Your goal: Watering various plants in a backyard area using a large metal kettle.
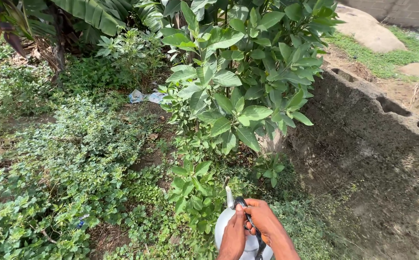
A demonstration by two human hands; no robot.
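sprayer [225,222]: white, low by the shrub [240,86]
hands: right hand [262,219] grips its black handle, left hand [233,234] steadies it
progress: leaves look dry (no spray visible)

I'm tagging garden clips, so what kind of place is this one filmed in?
Most likely a backyard garden plot. A leafy shrub stands in weedy ground cover beside a low concrete block wall, and the hands hold a white sprayer bottle.

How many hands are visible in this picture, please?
2. The left hand and the right hand are at the bottom centre, both on the white sprayer, near its black handle.
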